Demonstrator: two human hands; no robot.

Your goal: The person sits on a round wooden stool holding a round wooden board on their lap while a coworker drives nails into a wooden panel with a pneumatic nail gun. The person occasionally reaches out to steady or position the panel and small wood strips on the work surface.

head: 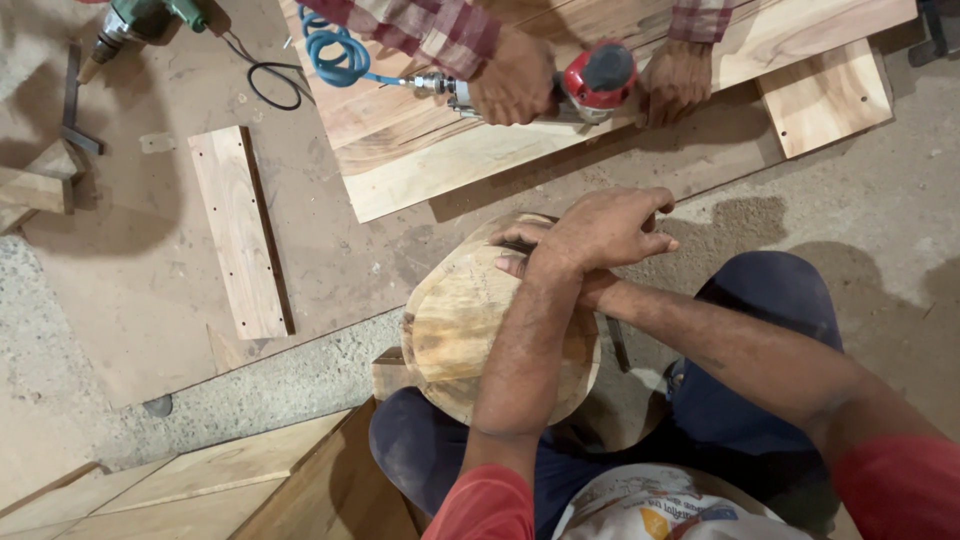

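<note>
A round, pale wooden slab (455,330) with dark grain rests tilted against my knees in blue trousers. At its far edge my left hand (605,228) lies curled on top of my right hand (520,266). Together they clasp a dark, thin hand tool (617,345). One end of the tool shows below my right wrist and a dark tip shows at the slab's rim. Only the fingertips of my right hand are visible under the left wrist.
Across from me a person in plaid sleeves holds a red power tool (597,80) with a blue coiled hose (335,55) on wide boards (440,165). A narrow drilled plank (238,230) lies left; a green drill (135,22) far left. Boards (200,480) are stacked near my left knee.
</note>
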